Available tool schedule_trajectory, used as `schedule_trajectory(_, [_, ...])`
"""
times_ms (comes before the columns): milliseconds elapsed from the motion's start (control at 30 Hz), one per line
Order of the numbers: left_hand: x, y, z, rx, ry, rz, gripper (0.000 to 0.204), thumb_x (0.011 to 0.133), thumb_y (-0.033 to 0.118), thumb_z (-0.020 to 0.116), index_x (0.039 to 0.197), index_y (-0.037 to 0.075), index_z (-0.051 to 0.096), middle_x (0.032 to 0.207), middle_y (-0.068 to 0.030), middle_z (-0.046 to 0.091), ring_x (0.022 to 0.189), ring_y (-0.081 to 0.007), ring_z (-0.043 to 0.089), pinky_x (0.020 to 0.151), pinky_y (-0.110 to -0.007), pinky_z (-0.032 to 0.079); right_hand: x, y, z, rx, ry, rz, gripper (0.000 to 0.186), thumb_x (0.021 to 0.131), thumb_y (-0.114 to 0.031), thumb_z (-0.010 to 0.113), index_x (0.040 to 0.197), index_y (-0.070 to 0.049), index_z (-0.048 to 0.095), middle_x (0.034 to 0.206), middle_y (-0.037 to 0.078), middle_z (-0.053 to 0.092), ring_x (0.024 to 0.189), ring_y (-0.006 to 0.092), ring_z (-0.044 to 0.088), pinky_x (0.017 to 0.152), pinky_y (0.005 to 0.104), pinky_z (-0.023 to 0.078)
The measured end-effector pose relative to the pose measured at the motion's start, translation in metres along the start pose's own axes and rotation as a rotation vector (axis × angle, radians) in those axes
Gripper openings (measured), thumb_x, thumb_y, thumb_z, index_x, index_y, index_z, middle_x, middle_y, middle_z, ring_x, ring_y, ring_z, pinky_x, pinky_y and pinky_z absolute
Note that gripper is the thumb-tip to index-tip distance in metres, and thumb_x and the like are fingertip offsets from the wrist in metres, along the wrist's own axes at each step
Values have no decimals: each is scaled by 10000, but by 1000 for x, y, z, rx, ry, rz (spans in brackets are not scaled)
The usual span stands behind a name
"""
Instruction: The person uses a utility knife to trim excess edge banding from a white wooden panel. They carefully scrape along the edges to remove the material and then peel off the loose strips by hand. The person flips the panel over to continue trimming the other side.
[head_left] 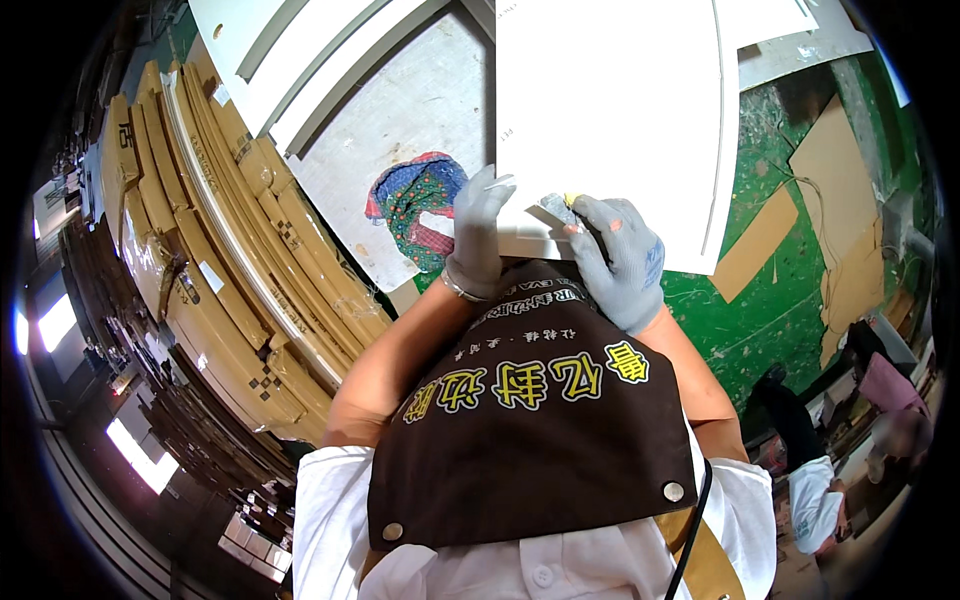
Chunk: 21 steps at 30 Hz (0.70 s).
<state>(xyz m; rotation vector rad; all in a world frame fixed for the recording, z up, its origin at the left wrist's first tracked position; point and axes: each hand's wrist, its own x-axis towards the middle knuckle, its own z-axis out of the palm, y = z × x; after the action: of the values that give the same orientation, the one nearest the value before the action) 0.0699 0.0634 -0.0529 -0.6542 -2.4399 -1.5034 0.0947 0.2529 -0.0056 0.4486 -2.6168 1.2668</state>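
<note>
A large white panel (pixel 610 110) lies flat in front of me, its near edge close to my apron. At the panel's lower left corner is my left hand (pixel 477 225), in a grey glove, with its fingertips bent over the side edge. My right hand (pixel 622 255), gloved too, is closed around a small grey tool with a yellow part (pixel 557 208) above the near edge of the panel. The fingers cover much of this tool, so its kind is unclear. Beside my left hand a crumpled patterned cloth (pixel 425 205) lies on a pale worn surface (pixel 400 120).
More white panels (pixel 310 60) lie at the upper left. Long brown cardboard packages (pixel 230 240) are stacked along my left. To the right, cardboard pieces (pixel 760 240) lie on a green floor (pixel 730 330). Another person (pixel 815 500) is at the far lower right.
</note>
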Motion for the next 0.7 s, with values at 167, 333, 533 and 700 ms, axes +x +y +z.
schedule_trajectory(167, [-13,-21,-2,111,16,52,438,731,113,743,1134,30,593,1076,-185,645,962,-385,636,832,-460,504,2,3,-2,128,-51,59,288,809,-44,694,1090,-33,630,1003,85,679,793,261,650,621,353,524])
schedule_trajectory(333, [-18,-24,-15,270,-128,-71,549,704,86,769,1213,46,569,1133,-182,638,1013,-391,623,869,-459,494,8,11,-9,295,-190,95,275,841,-64,667,1114,-60,629,904,93,671,794,275,657,660,373,522])
schedule_trajectory(533, [-8,-12,-19,211,-176,-135,483,800,60,677,1261,55,536,1158,-206,624,1047,-393,611,897,-457,482,8,25,-18,466,-312,106,275,867,-118,682,1125,-44,624,897,135,645,802,311,655,680,376,517])
schedule_trajectory(700, [-19,-5,-23,49,-233,-339,366,902,55,539,1267,60,515,1158,-211,625,1038,-413,608,897,-448,485,7,34,-25,469,-323,75,279,876,-128,682,1131,-33,621,911,147,648,805,313,657,689,377,520])
